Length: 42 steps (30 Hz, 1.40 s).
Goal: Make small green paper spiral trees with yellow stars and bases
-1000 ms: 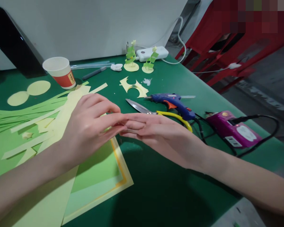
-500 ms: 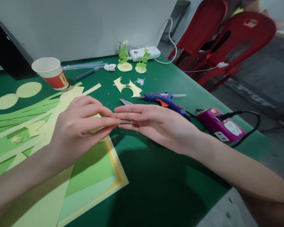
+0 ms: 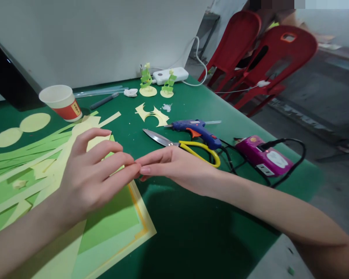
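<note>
I am touching my left hand point(image 3: 87, 176) and right hand point(image 3: 174, 168) fingertip to fingertip, just before the scissors point(image 3: 182, 145). Whether they are pinching anything, I cannot tell.

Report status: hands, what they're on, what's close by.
Left hand and right hand fingertips meet above green paper; held item not discernible. Scissors and glue gun just behind right hand.

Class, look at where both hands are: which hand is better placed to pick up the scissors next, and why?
Probably the right hand. The scissors lie just beyond its knuckles, yellow handles nearest it. The left hand is over the paper sheets, farther away.
</note>
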Motion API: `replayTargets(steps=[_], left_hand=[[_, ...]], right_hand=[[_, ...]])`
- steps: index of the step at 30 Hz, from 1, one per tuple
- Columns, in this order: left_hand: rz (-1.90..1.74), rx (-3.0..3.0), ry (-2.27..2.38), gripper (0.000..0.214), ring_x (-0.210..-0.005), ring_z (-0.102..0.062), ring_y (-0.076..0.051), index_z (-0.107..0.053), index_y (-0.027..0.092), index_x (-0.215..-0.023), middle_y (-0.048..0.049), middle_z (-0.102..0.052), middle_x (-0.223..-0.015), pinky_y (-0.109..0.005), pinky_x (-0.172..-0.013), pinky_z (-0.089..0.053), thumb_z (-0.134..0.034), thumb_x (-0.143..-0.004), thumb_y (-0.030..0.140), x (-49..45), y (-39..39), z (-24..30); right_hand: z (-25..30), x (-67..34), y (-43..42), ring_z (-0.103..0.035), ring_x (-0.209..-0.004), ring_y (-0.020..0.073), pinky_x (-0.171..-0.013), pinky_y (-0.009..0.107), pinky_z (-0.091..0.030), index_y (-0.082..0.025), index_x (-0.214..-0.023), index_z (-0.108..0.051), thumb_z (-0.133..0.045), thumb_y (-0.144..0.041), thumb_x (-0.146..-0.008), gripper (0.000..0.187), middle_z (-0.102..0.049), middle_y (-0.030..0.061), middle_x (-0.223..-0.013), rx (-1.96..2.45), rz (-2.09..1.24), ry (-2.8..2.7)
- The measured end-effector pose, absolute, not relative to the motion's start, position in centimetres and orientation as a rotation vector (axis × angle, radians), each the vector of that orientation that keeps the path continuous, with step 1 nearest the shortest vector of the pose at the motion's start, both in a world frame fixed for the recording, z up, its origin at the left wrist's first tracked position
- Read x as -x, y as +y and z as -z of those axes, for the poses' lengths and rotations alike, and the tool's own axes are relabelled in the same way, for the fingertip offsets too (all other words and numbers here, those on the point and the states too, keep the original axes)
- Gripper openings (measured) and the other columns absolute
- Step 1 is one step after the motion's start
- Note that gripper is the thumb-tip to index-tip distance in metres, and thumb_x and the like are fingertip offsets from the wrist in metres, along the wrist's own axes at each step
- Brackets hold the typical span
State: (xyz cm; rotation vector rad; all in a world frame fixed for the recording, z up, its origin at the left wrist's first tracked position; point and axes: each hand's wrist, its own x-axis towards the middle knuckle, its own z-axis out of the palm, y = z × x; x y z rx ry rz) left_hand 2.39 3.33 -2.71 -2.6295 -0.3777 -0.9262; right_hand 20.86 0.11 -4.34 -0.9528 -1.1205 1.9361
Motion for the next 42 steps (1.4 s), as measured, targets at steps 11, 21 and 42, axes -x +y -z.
replayTargets(steps=[11, 21, 42], left_hand=[[0.598, 2.536, -0.25, 0.022, -0.065, -0.056, -0.014, -0.053, 0.02, -0.062, 0.004, -0.059, -0.061, -0.036, -0.085, -0.045, -0.052, -0.082, 0.011, -2.2, 2.9, 2.5], [0.56, 2.982, -0.812, 0.018, -0.075, -0.061, -0.02, -0.061, 0.018, -0.093, -0.0056, -0.068, -0.084, -0.031, -0.066, -0.045, -0.044, -0.089, 0.024, -0.5, 4.6, 2.0], [0.795, 3.642, -1.616, 0.018, -0.061, -0.057, -0.01, -0.06, 0.019, -0.075, 0.0003, -0.062, -0.072, -0.019, -0.053, -0.047, -0.055, -0.083, 0.034, -2.0, 2.6, 0.6]], right_hand=[[3.7, -20.7, -0.7, -0.039, -0.052, 0.0049, -0.047, 0.02, -0.029, -0.013, -0.065, -0.066, -0.049, -0.019, -0.079, 0.023, -0.052, -0.0036, -0.055, 1.238, -1.468, -1.78], [1.5, -24.9, 3.7, -0.061, -0.059, 0.0114, -0.058, 0.025, -0.051, -0.013, -0.07, -0.068, -0.068, -0.022, -0.066, 0.01, -0.069, 0.0061, -0.073, 1.452, -0.892, -1.502], [2.8, -29.8, 12.1, -0.058, -0.095, 0.0236, -0.087, 0.04, -0.043, -0.012, -0.105, -0.061, -0.051, -0.006, -0.076, 0.031, -0.058, 0.0149, -0.114, 1.907, -0.021, -1.745]])
